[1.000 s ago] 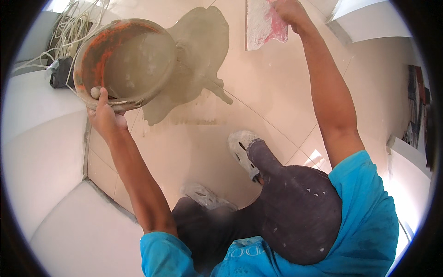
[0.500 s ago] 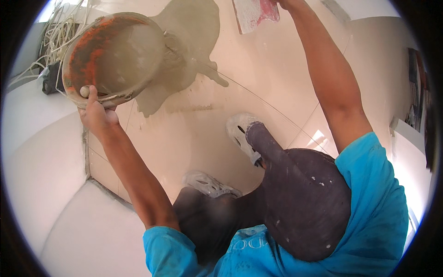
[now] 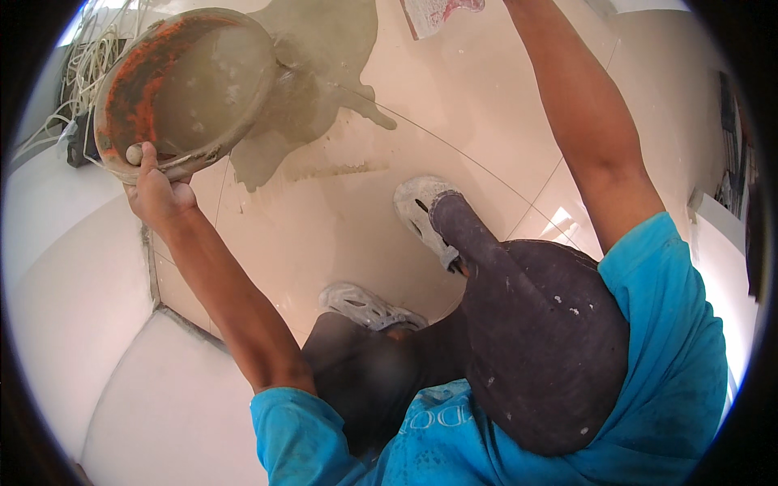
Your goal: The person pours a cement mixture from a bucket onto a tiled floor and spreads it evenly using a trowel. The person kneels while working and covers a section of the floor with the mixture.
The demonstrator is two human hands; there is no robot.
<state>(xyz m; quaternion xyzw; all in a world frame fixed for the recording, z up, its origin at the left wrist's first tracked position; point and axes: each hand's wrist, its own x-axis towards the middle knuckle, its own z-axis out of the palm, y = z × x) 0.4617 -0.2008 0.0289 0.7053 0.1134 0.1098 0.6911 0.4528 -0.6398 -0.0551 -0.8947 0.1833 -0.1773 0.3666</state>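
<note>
My left hand [image 3: 160,194] is closed on the near rim of a round orange bucket [image 3: 134,101], its thumb over the edge. The bucket is tilted, its inside coated with wet grey-brown slurry [image 3: 215,81]. By my thumb is a pale round knob [image 3: 135,154], perhaps a tool's handle end. Slurry has spread in a puddle [image 3: 324,49] over the floor beside the bucket. At the top edge is part of a flat trowel [image 3: 429,16] with a whitish, red-smeared blade. My right forearm [image 3: 579,105] reaches up past the trowel's right side; my right hand is cut off by the frame.
Pale floor tiles [image 3: 478,97] with thin joints lie under my grey clogs [image 3: 421,215]. A tangle of white cable [image 3: 93,69] lies beyond the bucket at the left. White walls [image 3: 65,267] bound the left side. Dark items [image 3: 733,154] stand at the far right.
The bucket, puddle and floor sit slightly higher and more to the left in view. My right hand and much of the trowel have left the top edge. My left hand still grips the rim.
</note>
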